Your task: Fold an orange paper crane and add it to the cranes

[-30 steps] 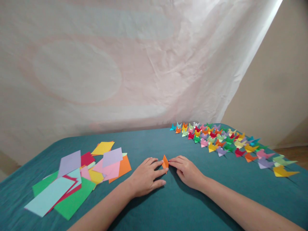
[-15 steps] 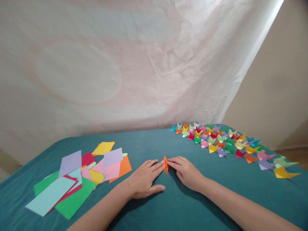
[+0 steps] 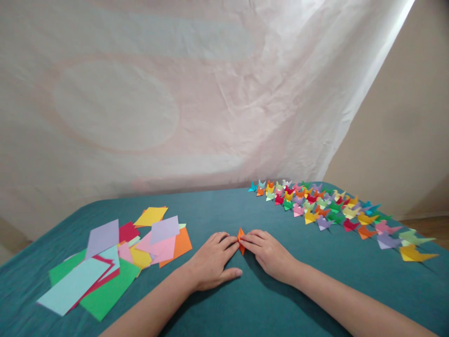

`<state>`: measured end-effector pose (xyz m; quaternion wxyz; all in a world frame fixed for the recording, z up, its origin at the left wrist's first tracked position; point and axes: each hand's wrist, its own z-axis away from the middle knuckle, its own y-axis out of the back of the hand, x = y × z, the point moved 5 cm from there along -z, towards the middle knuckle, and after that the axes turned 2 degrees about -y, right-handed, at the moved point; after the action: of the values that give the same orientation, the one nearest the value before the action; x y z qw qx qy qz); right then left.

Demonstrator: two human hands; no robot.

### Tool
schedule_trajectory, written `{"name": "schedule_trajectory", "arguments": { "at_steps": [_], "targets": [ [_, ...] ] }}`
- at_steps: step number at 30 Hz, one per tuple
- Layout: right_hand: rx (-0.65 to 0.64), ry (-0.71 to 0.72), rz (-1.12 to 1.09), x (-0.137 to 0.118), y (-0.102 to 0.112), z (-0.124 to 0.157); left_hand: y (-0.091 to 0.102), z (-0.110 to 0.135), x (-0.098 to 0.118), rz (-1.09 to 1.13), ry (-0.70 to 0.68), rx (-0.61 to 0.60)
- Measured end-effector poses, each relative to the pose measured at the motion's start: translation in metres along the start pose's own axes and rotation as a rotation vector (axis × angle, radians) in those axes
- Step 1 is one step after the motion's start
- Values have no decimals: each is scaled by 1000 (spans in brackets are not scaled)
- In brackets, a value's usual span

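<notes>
A small orange folded paper (image 3: 242, 250), narrow and diamond-shaped, lies on the table between my hands. My left hand (image 3: 213, 260) rests flat to its left, thumb stretched out and fingertips against the paper's left edge. From the other side, my right hand (image 3: 271, 255) has its fingers closed together, with the index fingertip pressed onto the middle of the paper. The fingertips cover part of the folds, and the right thumb is hidden beneath the hand.
Loose coloured paper sheets (image 3: 110, 262) lie overlapping on the left of the green-covered table (image 3: 217, 206). Rows of folded paper birds (image 3: 324, 222) in many colours stand along the right side. A pale curtain (image 3: 196, 117) hangs behind the table.
My right fingers have moved slightly left, from the orange paper's right edge onto its middle. The left hand has barely shifted.
</notes>
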<state>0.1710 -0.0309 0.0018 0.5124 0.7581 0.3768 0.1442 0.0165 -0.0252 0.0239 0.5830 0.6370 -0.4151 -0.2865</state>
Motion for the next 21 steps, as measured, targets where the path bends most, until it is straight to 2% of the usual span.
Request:
{"name": "schedule_trajectory", "arguments": {
  "at_steps": [4, 9, 14, 21],
  "targets": [
    [-39, -8, 5, 2, -2, 0, 5, -1, 0, 16, -11, -10],
    [-66, -22, 14, 1, -3, 0, 9, -4, -1, 58, -5, 41],
    [-82, -26, 26, 1, -2, -2, 4, -5, -5, 59, 71, 97],
    [-90, -10, 16, 1, -3, -1, -3, -5, -6, 17, 28, 56]
  ]
}}
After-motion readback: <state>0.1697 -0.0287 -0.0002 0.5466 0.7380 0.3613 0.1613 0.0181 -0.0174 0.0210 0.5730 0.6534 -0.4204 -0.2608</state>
